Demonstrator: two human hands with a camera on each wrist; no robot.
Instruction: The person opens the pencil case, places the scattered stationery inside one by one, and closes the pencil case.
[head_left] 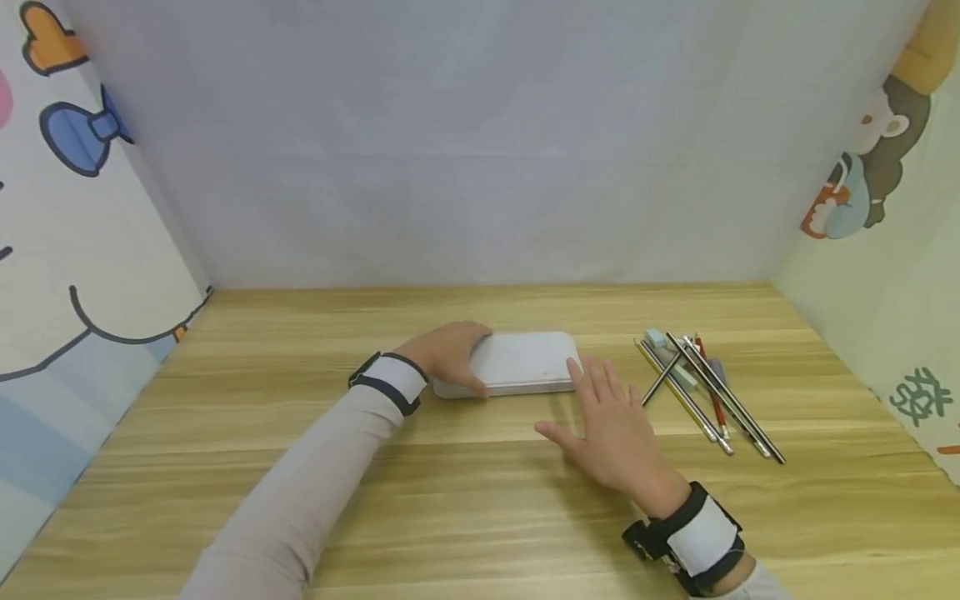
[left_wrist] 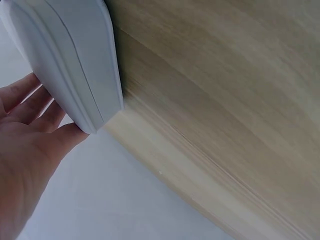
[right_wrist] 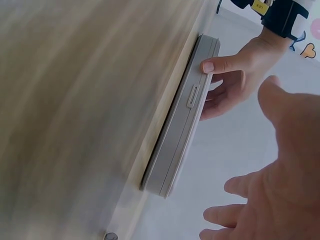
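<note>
Head view: crossed pencils point(head_left: 726, 395) lie beside the right hand point(head_left: 613, 427), fingers apart; the left hand point(head_left: 448, 350) grips a white case point(head_left: 527, 358).

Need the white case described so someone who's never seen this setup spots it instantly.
On the wood-grain table, look near the middle, left of the loose pencils. There sits a flat white case with rounded corners. Its broad white top sets it apart from the slim pencils and small pale-blue block.
</note>
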